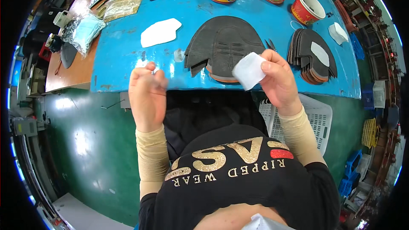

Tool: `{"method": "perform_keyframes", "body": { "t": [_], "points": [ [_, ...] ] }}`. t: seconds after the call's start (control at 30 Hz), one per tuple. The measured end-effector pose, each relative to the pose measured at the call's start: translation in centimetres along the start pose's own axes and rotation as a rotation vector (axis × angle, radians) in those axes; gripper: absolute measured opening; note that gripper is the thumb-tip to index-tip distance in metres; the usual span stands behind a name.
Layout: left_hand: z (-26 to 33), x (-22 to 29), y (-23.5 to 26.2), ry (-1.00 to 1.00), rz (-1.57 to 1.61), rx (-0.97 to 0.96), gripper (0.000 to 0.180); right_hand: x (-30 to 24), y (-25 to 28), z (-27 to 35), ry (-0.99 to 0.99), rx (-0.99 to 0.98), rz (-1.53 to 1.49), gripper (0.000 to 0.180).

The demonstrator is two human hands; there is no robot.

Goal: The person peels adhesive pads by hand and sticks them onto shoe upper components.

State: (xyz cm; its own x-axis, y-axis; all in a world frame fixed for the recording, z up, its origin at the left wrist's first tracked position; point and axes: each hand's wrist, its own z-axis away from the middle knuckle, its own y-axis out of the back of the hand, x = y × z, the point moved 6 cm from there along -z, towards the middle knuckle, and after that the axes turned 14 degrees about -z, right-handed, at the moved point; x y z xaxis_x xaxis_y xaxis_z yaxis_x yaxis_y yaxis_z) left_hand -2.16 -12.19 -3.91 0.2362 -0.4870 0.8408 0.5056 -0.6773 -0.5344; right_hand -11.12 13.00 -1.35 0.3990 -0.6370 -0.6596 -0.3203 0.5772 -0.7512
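Observation:
My right hand (pixel 277 79) pinches a small white sheet-like piece (pixel 249 71) between thumb and fingers, above the table's front edge. My left hand (pixel 148 93) is raised at the same edge with curled fingers; a faint blur beside the fingertips hides what they hold, if anything. Between and beyond my hands lies a stack of dark grey, curved leather-like panels (pixel 232 38) with slits and brownish lower layers. A larger white cut piece (pixel 161 33) rests flat to its left. Dark pointed snips (pixel 270 45) lie at the stack's right side.
On the blue table (pixel 121 55), a second panel stack (pixel 298 51) at the right carries a white patch (pixel 319 53). Red paper tubs (pixel 307 8) stand along the back. A bagged blue mask (pixel 87 32) lies on the left wooden desk. Below is a white plastic basket (pixel 317 119).

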Motion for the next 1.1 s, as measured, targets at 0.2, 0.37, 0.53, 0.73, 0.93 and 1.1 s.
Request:
{"method": "perform_keyframes", "body": {
  "t": [0.2,0.37,0.53,0.73,0.93,1.1],
  "points": [
    [5.3,-2.0,-8.4,0.276,-0.429,-0.658,0.026,-1.8,-5.0,0.4,0.432,-0.222,1.012,0.012],
    [5.3,-2.7,-10.0,0.255,-0.529,-0.709,0.027,0.0,-8.7,1.9,0.874,-0.436,1.49,0.019],
    [4.6,-3.4,-9.8,0.202,-0.571,-0.577,0.026,-0.1,-7.0,2.6,0.881,-0.405,1.439,0.02],
    [4.4,-4.1,-8.7,0.353,-0.533,-0.527,0.026,-0.4,-6.4,3.4,0.777,-0.466,1.297,0.018],
    [4.8,-1.5,-10.5,-0.078,-0.713,-0.702,0.02,-2.9,-1.8,-1.3,0.169,0.017,0.811,0.024],
    [4.8,-0.6,-11.1,-0.234,-0.895,-0.918,0.009,0.4,-1.5,-0.6,-0.35,-0.154,0.555,0.03]
  ]
}}
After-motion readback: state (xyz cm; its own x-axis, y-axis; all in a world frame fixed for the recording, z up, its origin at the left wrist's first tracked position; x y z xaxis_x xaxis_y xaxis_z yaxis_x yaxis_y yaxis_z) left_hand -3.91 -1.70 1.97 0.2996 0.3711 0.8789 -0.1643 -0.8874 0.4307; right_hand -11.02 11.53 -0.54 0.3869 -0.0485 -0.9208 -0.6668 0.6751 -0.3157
